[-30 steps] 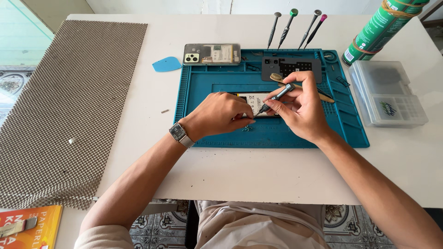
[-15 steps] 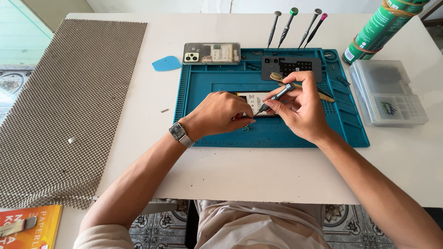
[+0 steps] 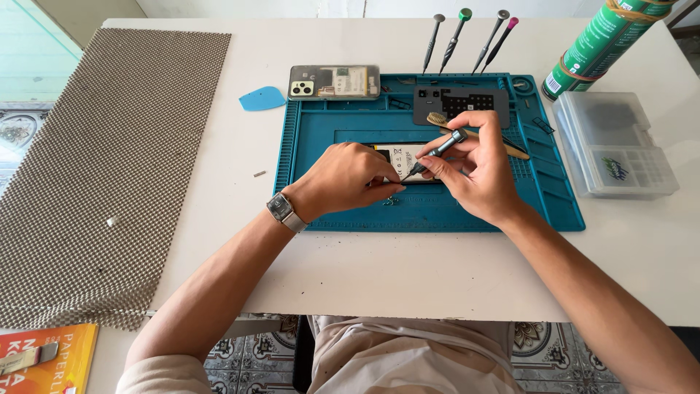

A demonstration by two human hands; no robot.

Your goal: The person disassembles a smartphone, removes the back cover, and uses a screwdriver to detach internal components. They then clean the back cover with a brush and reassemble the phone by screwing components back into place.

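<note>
Head view, centre: an opened phone (image 3: 408, 162) lies on the blue mat (image 3: 343, 131), mostly hidden under both hands.
Left hand (image 3: 348, 177): fingers curled and pressed down on the phone's left end, seemingly to steady it; a watch (image 3: 284, 211) sits on the wrist.
Right hand (image 3: 477, 171): fingers pinching a screwdriver (image 3: 437, 152), held slanted with its tip down on the phone.
Below the left hand: tiny screws (image 3: 391, 200) lie on the mat.
Upper centre: the back cover (image 3: 334, 82) rests on the mat's top edge, beside a blue pick (image 3: 262, 98).
Top: spare drivers (image 3: 467, 36) lie on the worktop (image 3: 437, 270).
Right: a clear parts box (image 3: 616, 146) and a green can (image 3: 598, 44).
Left: a mesh sheet (image 3: 109, 160).
</note>
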